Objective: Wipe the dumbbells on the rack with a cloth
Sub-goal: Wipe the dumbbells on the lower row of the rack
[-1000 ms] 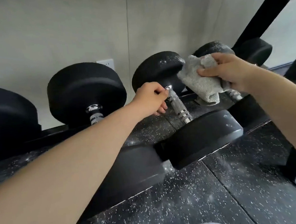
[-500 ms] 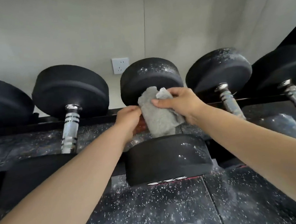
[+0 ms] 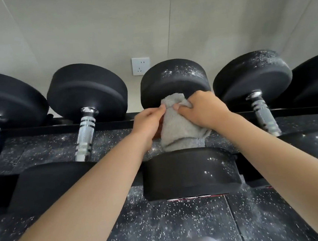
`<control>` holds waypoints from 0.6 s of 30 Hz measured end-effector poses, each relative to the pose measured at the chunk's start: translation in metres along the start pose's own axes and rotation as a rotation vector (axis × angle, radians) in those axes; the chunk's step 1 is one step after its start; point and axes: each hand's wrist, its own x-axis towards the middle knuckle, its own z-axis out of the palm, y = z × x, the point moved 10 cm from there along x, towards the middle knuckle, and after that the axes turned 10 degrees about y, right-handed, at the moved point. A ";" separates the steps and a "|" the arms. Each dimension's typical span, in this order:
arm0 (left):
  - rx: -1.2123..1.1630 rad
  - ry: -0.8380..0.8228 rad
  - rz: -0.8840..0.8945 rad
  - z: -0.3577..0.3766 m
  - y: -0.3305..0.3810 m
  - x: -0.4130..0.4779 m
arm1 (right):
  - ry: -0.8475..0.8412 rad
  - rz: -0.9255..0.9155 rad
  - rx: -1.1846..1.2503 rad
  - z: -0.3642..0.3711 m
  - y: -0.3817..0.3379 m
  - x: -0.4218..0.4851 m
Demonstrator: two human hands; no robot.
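Both hands are on the cloth (image 3: 176, 126), which is wrapped round the handle of the middle dumbbell (image 3: 191, 177) on the rack (image 3: 111, 123) — the handle itself is hidden under it. The left hand (image 3: 148, 121) pinches the cloth's upper left edge with curled fingers. The right hand (image 3: 202, 110) is clamped over the cloth's right side, thumb pressed on top. So the step in hand looks like the handle wipe on this one. Its far head (image 3: 173, 79) carries pale specks along the top, and the near head (image 3: 169, 170) shows some too, so I judge both heads not yet wiped. The next dumbbell (image 3: 251, 73) to the right is speckled the same way, and the one beyond it is cut off at the edge. The left dumbbell (image 3: 86, 92) and the one past it look plain matte black — probably done, though that can't be told for sure. My read is roughly midway along this row, with these heads and everything to the right left to do.
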 end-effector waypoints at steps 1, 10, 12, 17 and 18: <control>-0.007 0.001 0.002 0.001 0.000 0.001 | -0.027 0.016 0.023 0.002 0.000 0.001; -0.113 0.005 -0.064 0.004 -0.006 -0.002 | -0.305 0.021 -0.019 0.016 0.000 -0.042; -0.117 0.003 -0.071 0.004 -0.007 -0.004 | -0.382 0.005 -0.019 0.019 -0.006 -0.053; -0.115 -0.034 -0.098 0.010 -0.018 -0.012 | -0.358 -0.061 0.045 -0.025 -0.015 -0.047; -0.112 -0.049 -0.101 0.012 -0.020 -0.012 | -0.276 -0.028 0.111 -0.050 -0.013 -0.040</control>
